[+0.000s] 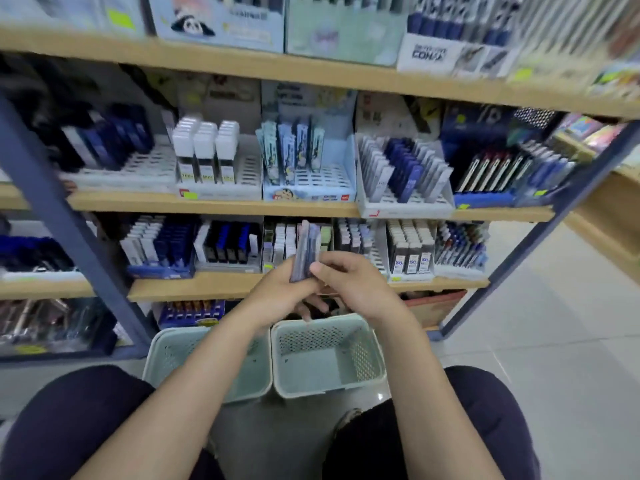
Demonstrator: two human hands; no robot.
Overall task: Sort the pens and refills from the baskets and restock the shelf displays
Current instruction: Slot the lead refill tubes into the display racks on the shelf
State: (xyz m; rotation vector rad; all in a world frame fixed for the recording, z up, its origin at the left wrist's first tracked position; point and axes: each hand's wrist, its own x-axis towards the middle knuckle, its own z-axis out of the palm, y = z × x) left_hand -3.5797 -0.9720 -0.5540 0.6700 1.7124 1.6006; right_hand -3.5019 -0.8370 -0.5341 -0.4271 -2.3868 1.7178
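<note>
Now holding packs (304, 251) upright above baskets (327, 355), before shelf (214, 285): left hand (277, 292) fingers curled around bundle, right hand (349, 282) pinching its edge, probably to sort and pick one for display.

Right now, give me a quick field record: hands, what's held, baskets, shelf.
left hand: grips the bottom of a small stack of packs
right hand: pinches the same stack from the right
packs: upright, slim, dark blue and grey; print blurred
left basket: green, on the floor, partly hidden by the left arm
right basket: green, beside it, touching; no items visible inside
shelf: trays of packs, many with empty slots
</note>
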